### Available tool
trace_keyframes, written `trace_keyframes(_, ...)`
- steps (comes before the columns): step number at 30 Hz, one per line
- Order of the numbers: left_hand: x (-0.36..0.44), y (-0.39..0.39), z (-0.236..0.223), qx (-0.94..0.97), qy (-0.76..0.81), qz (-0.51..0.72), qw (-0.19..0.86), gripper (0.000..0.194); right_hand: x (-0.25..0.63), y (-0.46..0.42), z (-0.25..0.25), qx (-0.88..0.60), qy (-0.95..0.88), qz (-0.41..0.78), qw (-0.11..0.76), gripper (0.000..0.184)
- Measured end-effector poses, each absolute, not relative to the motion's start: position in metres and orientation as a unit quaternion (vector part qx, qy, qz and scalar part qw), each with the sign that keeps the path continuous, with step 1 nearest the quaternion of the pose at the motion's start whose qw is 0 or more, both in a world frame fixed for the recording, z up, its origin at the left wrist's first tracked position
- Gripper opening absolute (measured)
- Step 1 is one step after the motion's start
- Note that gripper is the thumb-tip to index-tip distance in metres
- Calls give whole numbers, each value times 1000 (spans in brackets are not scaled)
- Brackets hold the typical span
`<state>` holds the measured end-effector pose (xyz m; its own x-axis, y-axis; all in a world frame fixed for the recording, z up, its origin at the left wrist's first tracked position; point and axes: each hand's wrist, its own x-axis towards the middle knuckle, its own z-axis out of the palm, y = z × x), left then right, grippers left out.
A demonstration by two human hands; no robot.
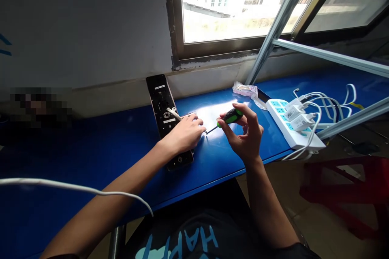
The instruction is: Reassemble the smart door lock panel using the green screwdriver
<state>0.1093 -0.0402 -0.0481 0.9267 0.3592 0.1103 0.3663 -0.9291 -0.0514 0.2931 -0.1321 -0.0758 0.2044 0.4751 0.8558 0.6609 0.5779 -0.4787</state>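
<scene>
My right hand [246, 135] is closed around a screwdriver [232, 116] with a green and black handle, its thin shaft slanting down to the left. The shaft's tip is close to the fingertips of my left hand [187, 131], beside a small dark piece too tiny to name. My left hand lies across a long black panel [162, 107] with curled fingers; what they hold, if anything, is hidden. Labels, holes and round fittings show on the panel, which looks like part of a door lock. A pale strip or cable [174, 113] emerges from it, going under my left hand.
A white power strip [284, 123] with plugged-in chargers and tangled white cables stands at the right of the blue table [121, 137]. Behind it are a crumpled plastic bag [244, 89] and a metal frame [273, 28]. A white cable [75, 187] crosses my left forearm. A red stool [343, 194] stands right.
</scene>
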Motion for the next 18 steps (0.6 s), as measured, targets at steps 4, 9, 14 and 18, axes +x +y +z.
trace_keyframes(4, 113, -38, -51, -980, -188, -45, 43, 24, 293, -129, -77, -451, -626, -72, 633, 61)
trace_keyframes(9, 98, -38, -47, -978, -185, -90, 13, 18, 293, -130, -71, -439, -624, -59, 643, 61)
trace_keyframes(14, 81, -47, -45, -968, -182, -175, -14, 21, 283, -131, -57, -372, -620, -46, 689, 65)
trace_keyframes(18, 66, -55, -46, -945, -200, -254, -48, 13, 267, -131, -40, -315, -622, -43, 716, 66)
